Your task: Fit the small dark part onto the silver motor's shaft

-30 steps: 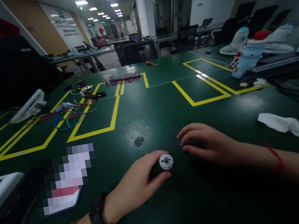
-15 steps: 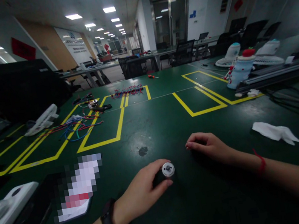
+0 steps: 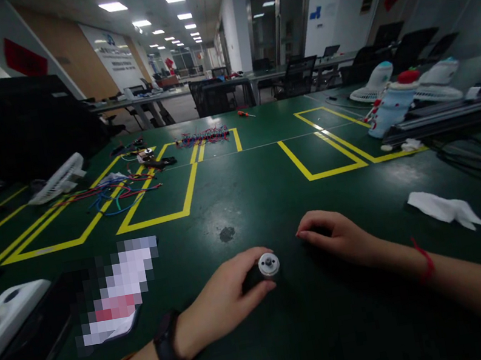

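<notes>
A small electric motor (image 3: 269, 265), a silvery round can with a stub and two dark holes on its top face, stands upright at the front middle of the green table. My left hand (image 3: 220, 294) is closed round its left side, thumb at the near edge and fingers at the far edge. Up and to the right of the motor, my right hand (image 3: 335, 235) rests on the tabletop with thumb and forefinger pressed together. Whatever that pinch holds, if anything, is too small to make out.
Left of my left hand lie a blurred-out sheet (image 3: 121, 292) and a white device (image 3: 10, 323). Loose wires (image 3: 120, 194) and a white fan (image 3: 58, 179) are farther back. A crumpled tissue (image 3: 446, 209) lies right, before black cables (image 3: 471, 156). A screwdriver (image 3: 245, 114) is far off.
The whole view has shifted slightly, so the table and hands appear a little higher. Both hands keep their poses, the left still round the motor.
</notes>
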{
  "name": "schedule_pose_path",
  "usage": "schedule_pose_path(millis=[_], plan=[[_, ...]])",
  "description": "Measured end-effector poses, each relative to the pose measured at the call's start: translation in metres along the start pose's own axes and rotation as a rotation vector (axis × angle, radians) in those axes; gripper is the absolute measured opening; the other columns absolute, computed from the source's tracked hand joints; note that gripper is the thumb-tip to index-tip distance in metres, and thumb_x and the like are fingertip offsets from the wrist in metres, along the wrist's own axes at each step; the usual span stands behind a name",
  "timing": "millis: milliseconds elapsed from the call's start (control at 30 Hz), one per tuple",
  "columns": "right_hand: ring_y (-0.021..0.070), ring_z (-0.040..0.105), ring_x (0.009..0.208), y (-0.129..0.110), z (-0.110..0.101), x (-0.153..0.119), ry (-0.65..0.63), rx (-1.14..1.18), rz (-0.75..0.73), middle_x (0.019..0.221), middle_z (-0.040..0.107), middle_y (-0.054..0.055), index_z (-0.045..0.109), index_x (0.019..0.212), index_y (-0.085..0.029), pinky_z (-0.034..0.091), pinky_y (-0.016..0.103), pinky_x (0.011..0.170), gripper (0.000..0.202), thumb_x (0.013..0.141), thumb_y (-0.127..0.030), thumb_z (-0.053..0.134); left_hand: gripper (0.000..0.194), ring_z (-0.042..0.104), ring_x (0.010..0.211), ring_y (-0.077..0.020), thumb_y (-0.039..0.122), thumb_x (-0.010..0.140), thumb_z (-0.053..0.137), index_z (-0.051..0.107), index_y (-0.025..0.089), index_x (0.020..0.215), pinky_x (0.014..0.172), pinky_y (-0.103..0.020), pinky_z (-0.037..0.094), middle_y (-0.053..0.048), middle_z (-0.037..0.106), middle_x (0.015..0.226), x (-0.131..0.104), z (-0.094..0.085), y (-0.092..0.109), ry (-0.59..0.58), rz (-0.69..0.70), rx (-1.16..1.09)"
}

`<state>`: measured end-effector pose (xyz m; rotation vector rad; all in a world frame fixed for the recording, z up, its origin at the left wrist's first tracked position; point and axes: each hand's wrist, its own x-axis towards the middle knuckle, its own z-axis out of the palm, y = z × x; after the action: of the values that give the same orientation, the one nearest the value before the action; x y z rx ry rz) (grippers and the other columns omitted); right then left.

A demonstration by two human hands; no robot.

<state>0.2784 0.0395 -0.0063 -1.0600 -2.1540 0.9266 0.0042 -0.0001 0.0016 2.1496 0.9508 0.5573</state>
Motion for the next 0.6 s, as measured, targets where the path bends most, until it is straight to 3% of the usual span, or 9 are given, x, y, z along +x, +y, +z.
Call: schedule_pose_path(millis=[133,300,367,600], plan=[[0.0175,0.060,0.092,-0.024,0.005,0.004,-0.101,-0.074,-0.127,0.098,0.066,0.006,0.067,0.095,-0.018,0.044,0.034,0.087,0.013,0.091,-0.026,0.058,0.038,0.060,0.104,-0.0214,0.018,0.088,0.062,0.052,0.026,0.123,0.092,-0.036,0.047,-0.003,0.063,0.118,0.001,0.002,-0.001,0.010,0.007,0.013],[0.0231,0.057,0.103,-0.066,0.000,0.016,-0.201,-0.427,-0.291,0.113,0.065,0.006,0.068,0.100,-0.022,0.036,0.042,0.092,0.015,0.087,-0.027,0.062,0.035,0.060,0.103,-0.0207,0.019,0.088,0.063,0.052,0.025,0.121,0.091,-0.034,0.046,-0.003,0.063,0.118,-0.001,0.003,-0.002,0.015,0.003,0.024],[0.0241,0.058,0.102,-0.076,-0.003,0.022,-0.199,-0.515,-0.332,0.109,0.067,0.005,0.068,0.097,-0.022,0.033,0.045,0.093,0.013,0.087,-0.026,0.060,0.036,0.060,0.103,-0.0204,0.020,0.088,0.063,0.052,0.026,0.122,0.091,-0.034,0.046,-0.002,0.064,0.118,-0.001,0.003,-0.002,0.011,-0.006,0.026],[0.0219,0.059,0.103,-0.074,0.009,0.029,-0.131,-0.359,-0.322,0.114,0.065,0.004,0.070,0.091,-0.023,0.038,0.041,0.090,0.009,0.084,-0.028,0.066,0.028,0.060,0.103,-0.0211,0.023,0.090,0.062,0.052,0.023,0.116,0.091,-0.034,0.046,-0.003,0.064,0.114,0.000,0.003,-0.003,-0.008,-0.015,0.031]])
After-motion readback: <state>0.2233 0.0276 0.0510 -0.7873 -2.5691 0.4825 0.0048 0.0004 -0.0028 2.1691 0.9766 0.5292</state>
